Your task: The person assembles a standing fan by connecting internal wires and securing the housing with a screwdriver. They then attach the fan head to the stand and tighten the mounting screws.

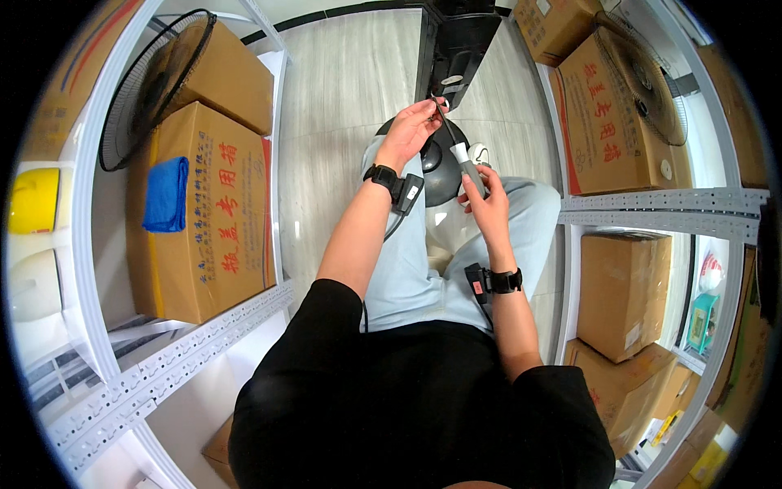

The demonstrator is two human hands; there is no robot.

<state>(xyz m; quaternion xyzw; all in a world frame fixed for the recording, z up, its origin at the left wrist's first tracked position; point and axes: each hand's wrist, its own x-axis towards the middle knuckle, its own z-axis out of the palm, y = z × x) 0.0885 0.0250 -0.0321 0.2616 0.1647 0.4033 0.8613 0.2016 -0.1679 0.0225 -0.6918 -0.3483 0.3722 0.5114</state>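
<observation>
My right hand (490,205) is closed around the grey and white handle of a screwdriver (467,169), its dark shaft slanting up and to the left. Fingers of my left hand (411,128) are pinched together at the tip of that shaft; whether they grip the tip or something small there, I cannot make out. Just beyond both hands stands a tall black housing (461,50) with an open, hollow-looking face. Below the hands, a round black base (444,181) rests on the floor between my legs, partly hidden by my left hand and the screwdriver.
Metal shelving (175,367) runs along my left, holding a large carton (213,220), a blue cloth (166,194) and a black fan grille (134,106). On the right, another rack (652,204) bears cartons (623,293) and a second fan grille (643,77). Grey tiled floor (334,81) lies ahead.
</observation>
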